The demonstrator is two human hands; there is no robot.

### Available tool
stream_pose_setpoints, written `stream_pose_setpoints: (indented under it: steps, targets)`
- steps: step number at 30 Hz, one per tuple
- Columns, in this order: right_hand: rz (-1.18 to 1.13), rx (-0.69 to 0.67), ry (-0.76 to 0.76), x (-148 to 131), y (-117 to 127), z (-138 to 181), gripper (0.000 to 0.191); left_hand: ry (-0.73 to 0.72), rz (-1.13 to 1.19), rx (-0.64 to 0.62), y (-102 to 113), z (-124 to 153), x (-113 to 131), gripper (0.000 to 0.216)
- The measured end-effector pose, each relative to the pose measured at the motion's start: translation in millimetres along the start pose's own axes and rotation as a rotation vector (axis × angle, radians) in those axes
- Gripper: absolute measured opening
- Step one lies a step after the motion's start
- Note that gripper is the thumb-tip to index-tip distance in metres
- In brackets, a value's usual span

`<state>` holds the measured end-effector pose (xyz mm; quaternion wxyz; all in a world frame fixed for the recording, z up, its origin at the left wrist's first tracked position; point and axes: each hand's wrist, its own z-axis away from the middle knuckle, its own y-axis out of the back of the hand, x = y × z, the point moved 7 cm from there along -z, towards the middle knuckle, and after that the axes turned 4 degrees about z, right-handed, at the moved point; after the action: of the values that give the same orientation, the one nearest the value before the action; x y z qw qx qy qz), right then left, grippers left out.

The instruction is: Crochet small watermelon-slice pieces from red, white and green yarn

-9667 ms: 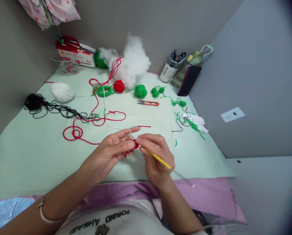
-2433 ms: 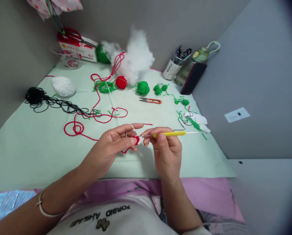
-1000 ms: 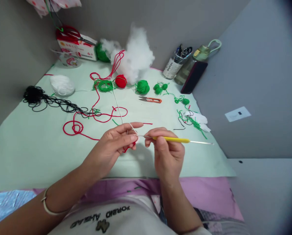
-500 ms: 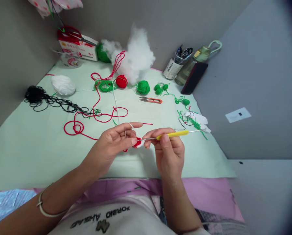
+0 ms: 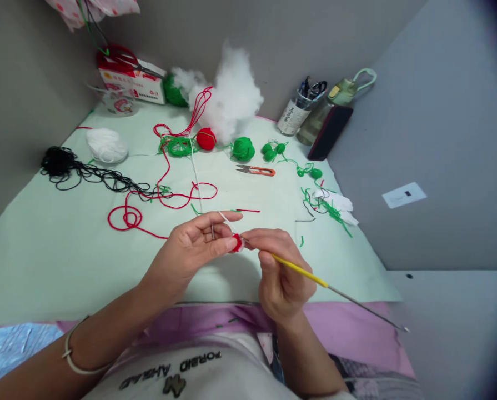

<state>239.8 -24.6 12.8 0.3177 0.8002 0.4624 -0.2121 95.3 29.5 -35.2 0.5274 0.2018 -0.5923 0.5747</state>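
Note:
Between thumb and fingers, my left hand pinches a small red and white crochet piece. White yarn runs from the table over its raised index finger down to the piece. My right hand grips a crochet hook by its yellow handle. The hook's near tip is at the piece, mostly hidden by my right fingers; its long metal shaft slants down to the right, past the table's front edge. Red yarn trails from my left hand in loops across the table.
Behind my hands lie orange thread snips, a green yarn ball, a red yarn ball and white stuffing. Black yarn and white yarn lie left. Green scraps, a phone and a bottle are right.
My right hand has turned, swinging the hook's far end downward from nearly level to a steep slant. My left hand still holds the crochet piece, which has tilted slightly.

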Motion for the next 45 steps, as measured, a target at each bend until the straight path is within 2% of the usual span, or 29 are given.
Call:
stream_pose_setpoints:
  steps: [4,7,10,12,18,21,26,28,33,36,40,42,45]
  targets:
    - [-0.195,0.044,-0.17,15.2,-0.7,-0.6,0.021,-0.026,-0.059,-0.038,0.7,-0.9,0.4,0.033]
    - [-0.407,0.06,-0.308,28.1,-3.0,0.0,0.019,-0.014,-0.116,-0.154,-2.6,-2.3,0.2,0.042]
    - [-0.515,0.021,-0.362,33.5,-5.6,0.1,0.019,0.026,-0.185,-0.282,-7.8,-2.4,0.6,0.046]
    - [-0.548,-0.013,-0.361,33.4,-6.5,-0.6,0.019,0.033,-0.244,-0.309,-8.6,-2.7,2.6,0.042]
    - [-0.473,-0.074,-0.281,24.7,-4.1,-5.5,0.02,-0.083,-0.311,-0.182,-0.7,-5.1,14.8,0.03]
    - [-0.288,-0.098,-0.164,14.7,-1.0,-7.8,0.021,-0.139,-0.358,-0.109,1.9,-4.6,17.7,0.027]
    - [-0.012,-0.127,0.068,-3.8,-1.4,-6.3,0.023,-0.35,-0.51,0.07,6.3,4.1,27.4,0.023]
    - [0.091,-0.125,0.125,-8.9,-2.9,-5.1,0.023,-0.383,-0.537,0.104,6.3,7.4,28.4,0.022]
    - [0.211,-0.084,0.192,-15.4,-7.2,0.7,0.025,-0.277,-0.425,0.139,5.1,7.7,20.9,0.032]
    - [0.276,-0.043,0.216,-14.3,-10.7,8.0,0.031,-0.208,-0.282,0.141,3.6,5.5,14.6,0.037]
    - [0.398,-0.042,0.265,-12.8,-14.6,13.6,0.039,0.069,0.064,-0.038,-3.9,-0.3,-6.1,0.044]
    - [0.299,-0.041,0.229,-10.8,-10.7,9.8,0.037,0.198,0.157,-0.093,-4.2,-1.1,-12.9,0.044]
    - [0.017,0.037,-0.008,2.9,1.8,-1.1,0.026,0.226,0.14,-0.058,3.7,-3.2,-11.2,0.04]
